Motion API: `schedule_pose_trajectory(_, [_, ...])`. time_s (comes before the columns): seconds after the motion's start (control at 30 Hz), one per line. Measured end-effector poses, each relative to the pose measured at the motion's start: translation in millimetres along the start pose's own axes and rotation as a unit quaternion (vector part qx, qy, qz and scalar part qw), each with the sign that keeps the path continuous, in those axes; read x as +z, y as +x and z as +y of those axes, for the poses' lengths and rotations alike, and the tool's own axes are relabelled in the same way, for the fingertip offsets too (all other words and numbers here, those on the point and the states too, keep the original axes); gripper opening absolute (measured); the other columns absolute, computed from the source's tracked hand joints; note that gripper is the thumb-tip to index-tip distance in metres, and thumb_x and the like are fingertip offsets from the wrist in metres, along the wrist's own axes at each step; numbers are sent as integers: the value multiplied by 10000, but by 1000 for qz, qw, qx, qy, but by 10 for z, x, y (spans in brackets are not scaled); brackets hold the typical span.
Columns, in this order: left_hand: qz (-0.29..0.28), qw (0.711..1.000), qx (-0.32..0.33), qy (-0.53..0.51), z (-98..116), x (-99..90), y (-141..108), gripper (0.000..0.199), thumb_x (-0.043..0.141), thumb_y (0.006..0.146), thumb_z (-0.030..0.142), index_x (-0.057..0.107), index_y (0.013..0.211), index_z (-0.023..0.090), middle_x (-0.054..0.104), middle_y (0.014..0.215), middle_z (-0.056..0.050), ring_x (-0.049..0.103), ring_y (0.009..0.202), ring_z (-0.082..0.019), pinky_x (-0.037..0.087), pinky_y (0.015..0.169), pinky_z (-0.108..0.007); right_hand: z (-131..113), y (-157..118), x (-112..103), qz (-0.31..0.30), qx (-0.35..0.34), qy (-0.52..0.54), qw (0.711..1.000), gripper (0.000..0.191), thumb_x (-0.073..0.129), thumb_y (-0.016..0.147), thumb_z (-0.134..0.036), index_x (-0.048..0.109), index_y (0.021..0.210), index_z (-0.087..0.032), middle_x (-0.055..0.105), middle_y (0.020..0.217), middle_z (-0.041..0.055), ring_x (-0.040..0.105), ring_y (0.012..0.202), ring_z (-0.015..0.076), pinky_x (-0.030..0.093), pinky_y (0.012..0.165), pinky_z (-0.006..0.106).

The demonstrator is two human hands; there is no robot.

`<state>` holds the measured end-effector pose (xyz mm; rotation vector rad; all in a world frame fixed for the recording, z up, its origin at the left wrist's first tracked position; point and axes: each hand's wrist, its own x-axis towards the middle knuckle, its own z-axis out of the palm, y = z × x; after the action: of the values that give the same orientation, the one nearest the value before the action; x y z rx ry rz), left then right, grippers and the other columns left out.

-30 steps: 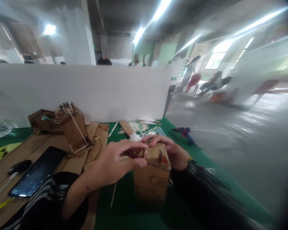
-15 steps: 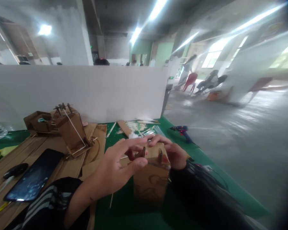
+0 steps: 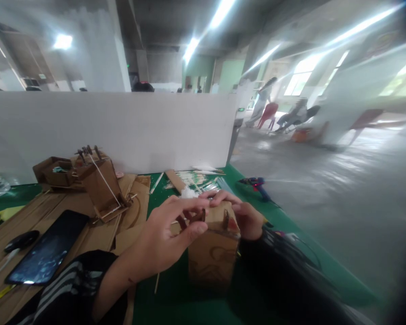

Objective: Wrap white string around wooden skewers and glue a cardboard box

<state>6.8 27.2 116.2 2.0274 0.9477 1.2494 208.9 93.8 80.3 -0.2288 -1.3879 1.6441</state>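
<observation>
A cardboard box (image 3: 213, 259) stands upright on the green table in front of me. Two small cardboard tabs rise from its top; the right tab (image 3: 226, 220) stands free of my fingers. My left hand (image 3: 167, 230) comes in from the left, its thumb and fingers closed on the left tab (image 3: 203, 215). Around the far right side of the box top curls my right hand (image 3: 245, 214), its fingers resting along the back edge. Part of that hand is hidden behind the box.
A cardboard model (image 3: 99, 185) with a white string stands at left on cardboard sheets. Nearer lie a phone (image 3: 49, 248) and a black mouse-like object (image 3: 22, 241). Wooden sticks (image 3: 198, 178) are strewn by the white partition (image 3: 122, 131). A blue glue gun (image 3: 259, 186) lies at right.
My left fingers have shifted slightly around the left tab. My right hand keeps its place at the box, its fingers moved a little; the box has stayed put.
</observation>
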Motion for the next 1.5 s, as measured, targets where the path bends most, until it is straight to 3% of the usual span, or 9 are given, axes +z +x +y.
schedule_pose_trajectory(0.1, [-18, 1000, -26, 2, -26, -13, 9, 434, 619, 862, 293, 514, 1281, 332, 637, 1091, -31, 604, 887, -158, 504, 764, -269, 0, -3, 0, -3, -3, 0, 1000, 291, 469, 720, -297, 683, 882, -184, 620, 1149, 86, 562, 1098, 309, 409, 965, 492])
schedule_pose_trajectory(0.27, [-34, 997, -33, 64, -86, -57, 19, 341, 640, 837, 350, 607, 1175, 318, 619, 968, -29, 586, 831, -165, 496, 755, -299, 9, -3, -16, -14, -5, 7, 1000, 295, 468, 723, -289, 693, 887, -189, 618, 1158, 80, 543, 1135, 308, 385, 1001, 497])
schedule_pose_trajectory(0.47, [-26, 999, -10, 33, -115, -47, 24, 440, 627, 853, 292, 523, 1279, 335, 619, 967, -18, 570, 857, -161, 479, 774, -289, 15, 0, -38, -21, -9, 0, 1000, 296, 463, 746, -296, 685, 910, -188, 610, 1180, 85, 519, 1174, 300, 373, 1017, 497])
schedule_pose_trajectory(0.63, [-27, 999, 14, 44, -114, -34, 12, 337, 619, 861, 285, 586, 1195, 306, 607, 976, -13, 553, 868, -150, 461, 783, -278, 22, -10, -38, -23, -16, 14, 1000, 302, 451, 755, -277, 684, 920, -181, 613, 1188, 84, 538, 1149, 296, 388, 1003, 490])
schedule_pose_trajectory(0.9, [-17, 999, -21, 17, -109, -2, -33, 264, 588, 876, 270, 568, 1140, 276, 590, 979, -23, 558, 852, -148, 468, 768, -289, 28, -8, -36, -26, -9, 34, 999, 296, 486, 749, -282, 700, 919, -168, 616, 1185, 84, 531, 1157, 307, 388, 1003, 472])
schedule_pose_trajectory(1.2, [-29, 998, -19, -55, -134, 49, -26, 247, 555, 902, 250, 538, 1148, 261, 617, 971, -15, 568, 826, -130, 471, 769, -265, 25, -10, -42, -27, -3, 34, 999, 297, 476, 743, -271, 696, 916, -172, 619, 1192, 81, 547, 1146, 297, 402, 992, 472])
schedule_pose_trajectory(1.5, [-21, 998, -22, -58, -149, 60, -26, 247, 543, 915, 263, 540, 1162, 283, 622, 996, -5, 562, 837, -125, 459, 776, -248, 41, -14, -53, -14, -6, 9, 1000, 274, 502, 760, -319, 688, 916, -192, 615, 1183, 85, 533, 1161, 312, 413, 972, 495])
